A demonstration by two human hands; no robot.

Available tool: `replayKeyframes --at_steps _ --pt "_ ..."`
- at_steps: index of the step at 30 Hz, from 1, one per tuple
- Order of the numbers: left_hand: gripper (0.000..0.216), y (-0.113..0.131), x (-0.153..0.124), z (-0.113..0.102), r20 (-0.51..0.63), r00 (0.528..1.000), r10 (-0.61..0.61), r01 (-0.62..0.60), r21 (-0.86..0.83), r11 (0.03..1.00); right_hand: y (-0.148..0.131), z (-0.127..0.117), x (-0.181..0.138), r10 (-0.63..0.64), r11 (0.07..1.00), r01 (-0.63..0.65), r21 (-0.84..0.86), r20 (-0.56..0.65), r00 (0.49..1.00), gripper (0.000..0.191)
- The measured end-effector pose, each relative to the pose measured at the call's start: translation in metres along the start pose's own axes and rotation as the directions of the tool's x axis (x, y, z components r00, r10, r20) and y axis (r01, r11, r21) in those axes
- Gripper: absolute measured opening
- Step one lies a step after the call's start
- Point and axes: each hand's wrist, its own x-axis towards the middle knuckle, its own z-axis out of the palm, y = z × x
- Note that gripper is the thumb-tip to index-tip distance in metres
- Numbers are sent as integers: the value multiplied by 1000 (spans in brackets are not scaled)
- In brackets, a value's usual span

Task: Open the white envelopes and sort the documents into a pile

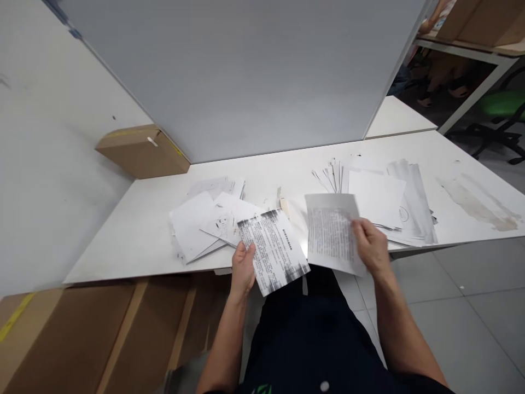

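My left hand (pixel 243 269) grips the lower left edge of a printed sheet (pixel 275 249) with dark smudged borders, thumb on top. My right hand (pixel 371 243) pinches the right edge of another printed sheet (pixel 333 235), which is slightly curved and held over the table's front edge. A gap separates the two sheets. Left of my left hand, a loose paper pile (pixel 192 219) lies on the table, one sheet bearing a drawn face. Beyond my right hand lies a second paper stack (pixel 377 194), with fanned sheets (pixel 331 174) at its left.
The white table (pixel 156 200) meets a grey-white panel (pixel 254 82) at the back. A cardboard box (pixel 141 153) stands at the far left corner. Large cartons (pixel 90 328) sit below the left side. At the right are a green chair (pixel 502 104) and another desk with people partly visible.
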Motion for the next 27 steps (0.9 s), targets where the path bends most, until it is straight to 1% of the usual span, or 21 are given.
replayKeyframes --at_steps 1,2,4,5,6,8,10,12,14,16,17,19,20,21,23,24,25,27 --pt "45 -1 0 -1 -8 1000 -8 8 2 1000 -5 -8 1 -14 999 16 41 -35 999 26" --pt "45 -2 0 0 -29 999 -28 28 10 1000 -11 -12 2 -14 992 18 124 -35 999 25" --pt "46 -3 -1 6 -79 992 -95 97 23 995 -20 -11 0 -4 963 -5 268 33 999 24" --pt "46 -2 -3 10 -86 988 -126 128 15 992 -23 -6 -1 -5 961 -19 277 84 996 24" --pt "45 -1 -6 15 -70 987 -148 147 -8 989 -24 3 -3 -7 972 -24 233 132 991 25" --pt "41 2 -12 26 18 987 -163 164 -80 983 -23 23 -7 -14 998 -1 67 216 976 28" --pt "40 5 -20 35 104 981 -164 178 -137 974 -16 44 -12 -24 997 42 -66 258 966 30" --pt "41 7 -26 40 135 974 -179 199 -147 969 -7 60 -17 -38 988 78 -132 280 959 30" --pt "42 7 -30 42 152 975 -159 180 -133 975 2 70 -21 -57 979 112 -169 297 953 30" --pt "40 7 -32 43 166 981 -100 119 -109 987 8 74 -23 -80 973 140 -186 298 951 29" --pt "38 8 -33 43 175 983 -60 77 -91 993 9 73 -23 -86 974 139 -178 277 957 28" --pt "34 13 -36 44 205 978 28 -21 -36 999 8 67 -21 -75 990 99 -95 235 969 30" --pt "33 17 -38 45 225 971 76 -79 1 997 5 63 -20 -60 998 64 -8 252 966 34" --pt "30 22 -41 46 248 961 125 -140 42 989 2 58 -18 -48 994 17 104 306 951 38" --pt "25 31 -47 48 283 933 221 -259 107 960 -7 46 -15 -63 940 -101 325 457 887 36" --pt "23 35 -50 49 292 919 264 -310 123 943 -11 41 -14 -89 899 -145 413 497 863 33" --pt "22 39 -52 49 294 905 307 -356 129 926 -15 36 -14 -116 862 -160 481 495 861 30" --pt "22 42 -54 50 281 876 393 -437 114 892 -20 30 -13 -149 821 -114 560 402 903 26"
